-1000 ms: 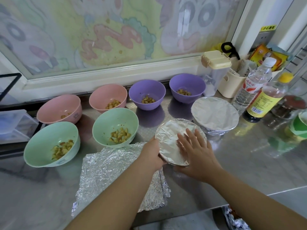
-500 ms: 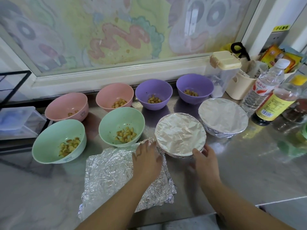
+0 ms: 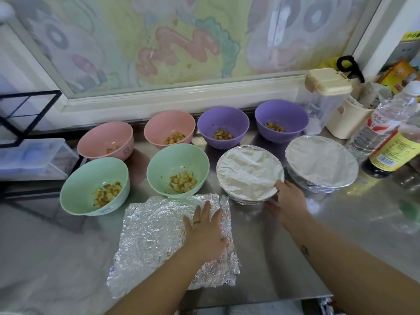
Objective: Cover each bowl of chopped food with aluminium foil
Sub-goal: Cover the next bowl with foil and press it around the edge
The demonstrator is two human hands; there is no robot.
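Silver crumpled foil sheets (image 3: 154,235), lower centre, are lying under the left hand (image 3: 204,230), fingers straight and apart, probably pinning them for peeling; the right hand (image 3: 288,201) is cupping the round foil-covered bowl (image 3: 247,171) mid-frame, fingers curled at its rim, likely crimping.

Six open bowls (image 3: 105,137) (image 3: 169,126) (image 3: 222,119) (image 3: 281,112) (image 3: 91,176) (image 3: 177,158), two foil-covered bowls (image 3: 250,171) (image 3: 320,160), two bottles (image 3: 377,128) (image 3: 395,151)

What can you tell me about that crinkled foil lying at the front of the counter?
The aluminium foil sheet is silvery, heavily crinkled, roughly rectangular, lying flat on the shiny counter near its front edge. Layers at its right edge suggest a stack. The left hand rests flat on its right half, fingers straight. Its far edge reaches the foot of a green bowl. The right hand holds a foil-covered bowl beside it.
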